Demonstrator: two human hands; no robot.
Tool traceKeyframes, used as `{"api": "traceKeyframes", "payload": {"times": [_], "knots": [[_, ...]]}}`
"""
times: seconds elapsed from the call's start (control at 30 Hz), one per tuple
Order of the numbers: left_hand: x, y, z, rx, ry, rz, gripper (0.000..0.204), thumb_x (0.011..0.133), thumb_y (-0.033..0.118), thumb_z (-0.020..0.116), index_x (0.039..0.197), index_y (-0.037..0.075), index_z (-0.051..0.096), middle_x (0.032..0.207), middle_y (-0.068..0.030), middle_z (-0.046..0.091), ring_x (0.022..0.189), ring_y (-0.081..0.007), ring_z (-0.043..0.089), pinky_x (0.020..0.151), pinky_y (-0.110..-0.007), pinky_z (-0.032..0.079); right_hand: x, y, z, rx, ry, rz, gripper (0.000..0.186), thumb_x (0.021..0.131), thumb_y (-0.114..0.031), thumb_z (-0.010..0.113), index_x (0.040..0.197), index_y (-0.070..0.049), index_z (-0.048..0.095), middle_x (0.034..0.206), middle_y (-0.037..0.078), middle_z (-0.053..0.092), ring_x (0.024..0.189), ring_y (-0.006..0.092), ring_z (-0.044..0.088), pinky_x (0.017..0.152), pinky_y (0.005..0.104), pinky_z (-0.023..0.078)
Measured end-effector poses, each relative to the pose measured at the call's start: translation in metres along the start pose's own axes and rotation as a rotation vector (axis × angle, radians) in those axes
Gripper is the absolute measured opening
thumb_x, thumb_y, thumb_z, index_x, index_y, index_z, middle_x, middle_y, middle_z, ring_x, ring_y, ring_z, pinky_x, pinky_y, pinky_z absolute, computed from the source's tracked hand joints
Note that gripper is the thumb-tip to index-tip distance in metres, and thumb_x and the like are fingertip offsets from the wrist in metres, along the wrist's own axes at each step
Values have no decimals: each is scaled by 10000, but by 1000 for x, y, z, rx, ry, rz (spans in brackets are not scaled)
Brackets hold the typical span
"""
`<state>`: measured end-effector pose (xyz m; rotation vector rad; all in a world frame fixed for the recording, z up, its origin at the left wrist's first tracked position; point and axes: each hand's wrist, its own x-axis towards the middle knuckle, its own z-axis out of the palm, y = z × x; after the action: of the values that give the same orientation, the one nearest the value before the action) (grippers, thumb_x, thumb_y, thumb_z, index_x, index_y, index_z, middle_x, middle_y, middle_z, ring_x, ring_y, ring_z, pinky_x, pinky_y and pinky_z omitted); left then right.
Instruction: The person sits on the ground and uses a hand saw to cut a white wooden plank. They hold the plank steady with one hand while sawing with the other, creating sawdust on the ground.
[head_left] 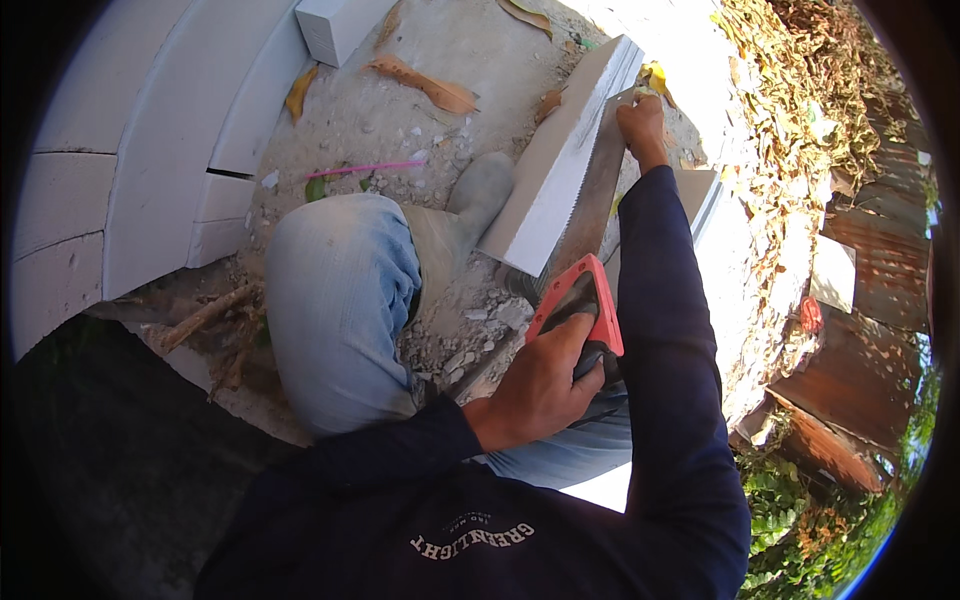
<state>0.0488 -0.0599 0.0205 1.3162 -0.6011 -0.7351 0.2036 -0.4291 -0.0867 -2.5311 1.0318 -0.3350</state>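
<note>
A hand saw with a toothed metal blade [592, 190] and a red and black handle [590, 275] stretches away from me. Its handle sits in my left hand [538, 388], the fingers curled round it. At the far end my right hand [643, 125] is closed on the blade's tip. The toothed edge faces left, beside a long pale block [565, 150], and partly overlaps the block's right side. Whether the teeth touch the block I cannot tell. My legs in blue jeans [335, 290] are bent beside it, with a grey boot [482, 190] against the block's left side.
A wall of pale blocks [170, 120] curves along the left, and another block end [335, 25] stands at the top. Rubble, dry leaves [425, 83] and a pink straw [375, 167] lie on the dusty ground. Rusty metal sheets [865, 370] are at the right.
</note>
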Motion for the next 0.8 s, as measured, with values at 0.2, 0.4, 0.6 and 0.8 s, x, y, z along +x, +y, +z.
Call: {"api": "traceKeyframes", "payload": {"times": [0.2,0.4,0.6,0.8], "knots": [[17,-12,-1,-2,32,-30,276,849,60,630,1081,-28,510,895,-242,590,822,-434,597,727,-464,465,15,2,11,50,-61,46,243,718,-96,608,873,82,667,831,284,679,780,371,696,721,435,527],[24,-14,-1,-24,20,-69,239,857,64,613,1062,-18,520,879,-222,581,799,-414,585,715,-443,460,27,22,19,107,-72,17,219,709,-91,601,829,86,647,776,253,666,738,316,686,693,419,515],[24,-19,4,-19,50,-46,222,855,64,614,1043,-14,525,860,-221,570,778,-410,578,699,-442,453,21,10,14,25,-79,22,192,717,-92,593,787,86,612,746,244,646,706,278,663,673,404,505],[28,-16,-1,-18,76,-69,224,855,61,614,1041,-19,519,794,-224,565,708,-411,575,659,-446,449,27,8,24,-16,-148,-26,222,728,-106,615,838,82,659,803,267,675,757,333,696,692,424,530]]}}
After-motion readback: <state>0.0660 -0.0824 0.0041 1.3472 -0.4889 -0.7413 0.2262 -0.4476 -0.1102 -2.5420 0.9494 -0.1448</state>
